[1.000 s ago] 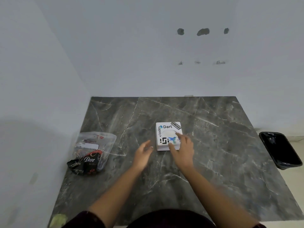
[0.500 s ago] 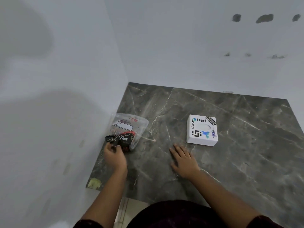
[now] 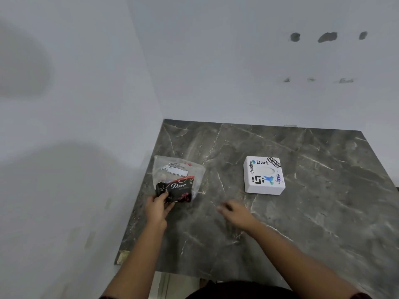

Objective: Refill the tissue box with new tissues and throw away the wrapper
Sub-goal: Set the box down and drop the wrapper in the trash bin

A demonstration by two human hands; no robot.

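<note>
Left hand (image 3: 158,207) pinches the near end of the tissue pack (image 3: 177,180) by the tabletop's (image 3: 323,212) left edge; right hand (image 3: 236,212) hovers loosely curled, tissue box (image 3: 264,175) beyond it toward the far edge

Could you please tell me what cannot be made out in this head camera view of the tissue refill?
- Right hand: fingers motion-blurred, so whether it touches the table is unclear.
- Clear packet: small print too small to read; glare and the dark Dove wrapper hide its contents.
- Left hand: covers the packet's near corner.
- Tissue box: inside hidden by its top.
- A bin: none in frame.
</note>
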